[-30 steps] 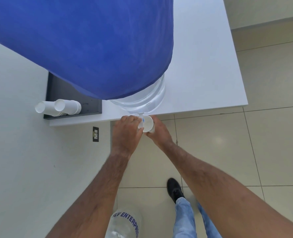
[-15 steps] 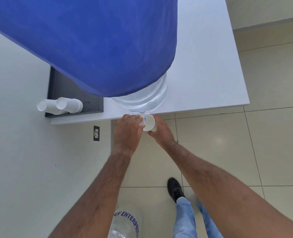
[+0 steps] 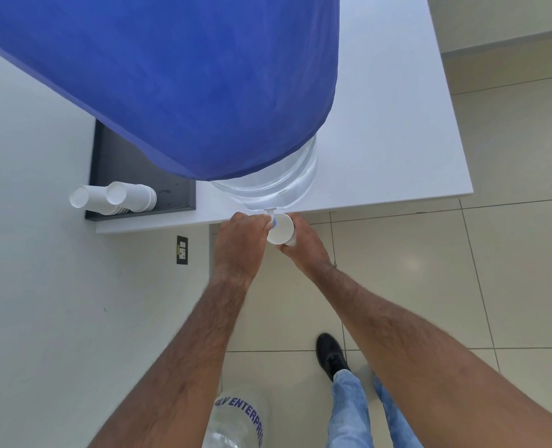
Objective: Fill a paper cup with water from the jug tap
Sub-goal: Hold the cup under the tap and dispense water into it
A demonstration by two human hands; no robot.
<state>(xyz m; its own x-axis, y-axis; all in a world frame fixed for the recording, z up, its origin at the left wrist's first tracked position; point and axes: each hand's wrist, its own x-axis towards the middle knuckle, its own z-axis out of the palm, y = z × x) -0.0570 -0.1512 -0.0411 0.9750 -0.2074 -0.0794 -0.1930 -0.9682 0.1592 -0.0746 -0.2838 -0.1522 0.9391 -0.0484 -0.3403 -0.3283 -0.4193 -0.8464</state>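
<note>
White table (image 3: 397, 124) edge over beige floor tiles (image 3: 510, 253), wall (image 3: 41, 318) alongside.

We look down on a large clear water jug (image 3: 268, 185) standing upright at the near edge of a white table, most of it draped in a blue cover (image 3: 177, 79). Its small white tap (image 3: 271, 218) juts out past the table edge. A white paper cup (image 3: 280, 229) sits directly under the tap, mouth up, tilted slightly toward us.
</note>
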